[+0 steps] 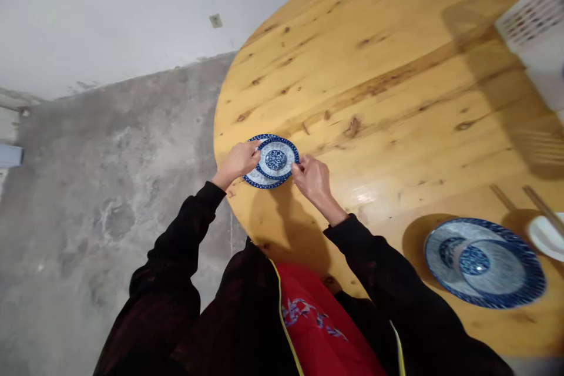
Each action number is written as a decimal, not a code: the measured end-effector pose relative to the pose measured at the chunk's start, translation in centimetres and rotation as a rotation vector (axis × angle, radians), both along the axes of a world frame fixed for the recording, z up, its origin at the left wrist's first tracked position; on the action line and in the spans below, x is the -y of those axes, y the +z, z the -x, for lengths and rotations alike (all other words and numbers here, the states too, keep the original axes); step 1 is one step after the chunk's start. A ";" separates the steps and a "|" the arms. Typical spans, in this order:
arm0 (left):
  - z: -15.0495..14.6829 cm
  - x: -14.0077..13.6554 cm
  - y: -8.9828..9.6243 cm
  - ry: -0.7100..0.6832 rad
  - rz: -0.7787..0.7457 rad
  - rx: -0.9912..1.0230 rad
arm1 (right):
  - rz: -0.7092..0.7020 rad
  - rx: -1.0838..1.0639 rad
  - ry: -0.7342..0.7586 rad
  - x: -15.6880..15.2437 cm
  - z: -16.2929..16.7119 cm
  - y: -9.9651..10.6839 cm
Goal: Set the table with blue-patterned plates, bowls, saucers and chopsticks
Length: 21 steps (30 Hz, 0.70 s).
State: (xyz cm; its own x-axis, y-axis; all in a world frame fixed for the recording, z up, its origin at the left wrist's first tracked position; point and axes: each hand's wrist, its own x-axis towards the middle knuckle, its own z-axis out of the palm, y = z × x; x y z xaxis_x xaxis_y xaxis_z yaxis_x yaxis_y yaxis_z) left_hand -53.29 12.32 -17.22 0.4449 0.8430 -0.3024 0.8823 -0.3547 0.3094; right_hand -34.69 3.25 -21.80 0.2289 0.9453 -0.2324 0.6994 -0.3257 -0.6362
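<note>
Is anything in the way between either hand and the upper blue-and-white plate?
Nothing visible is. The left hand is at the upper plate's left rim, the right hand at its right; the lower plate shows beneath.

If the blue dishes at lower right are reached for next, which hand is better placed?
Probably the right: the right hand is at the edge of the plates nearer the blue dishes, while the left hand is at their far edge. Both hands are on the plates, though.
</note>
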 end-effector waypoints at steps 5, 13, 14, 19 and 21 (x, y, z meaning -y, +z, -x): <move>2.1 -0.6 -2.6 0.016 -0.008 -0.046 | 0.081 0.090 0.012 -0.8 2.6 -0.6; 2.6 -1.1 -3.4 -0.004 -0.009 -0.115 | 0.132 0.089 -0.012 -1.4 4.0 -1.1; 2.7 -1.4 -3.4 -0.006 -0.012 -0.123 | 0.133 0.080 -0.023 -1.6 4.3 -1.2; 3.1 -2.4 -2.8 -0.085 -0.049 -0.103 | 0.182 -0.007 -0.134 -1.5 6.1 0.4; 3.5 -2.5 -2.3 -0.125 -0.085 -0.126 | 0.158 -0.155 -0.204 -0.5 6.0 1.9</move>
State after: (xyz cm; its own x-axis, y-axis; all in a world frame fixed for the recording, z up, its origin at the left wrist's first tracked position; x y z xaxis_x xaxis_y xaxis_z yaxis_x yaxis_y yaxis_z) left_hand -56.82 14.82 -19.50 0.5110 0.8083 -0.2925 0.8596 -0.4842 0.1636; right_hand -40.67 3.79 -19.89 0.3607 0.8326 -0.4203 0.5077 -0.5533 -0.6604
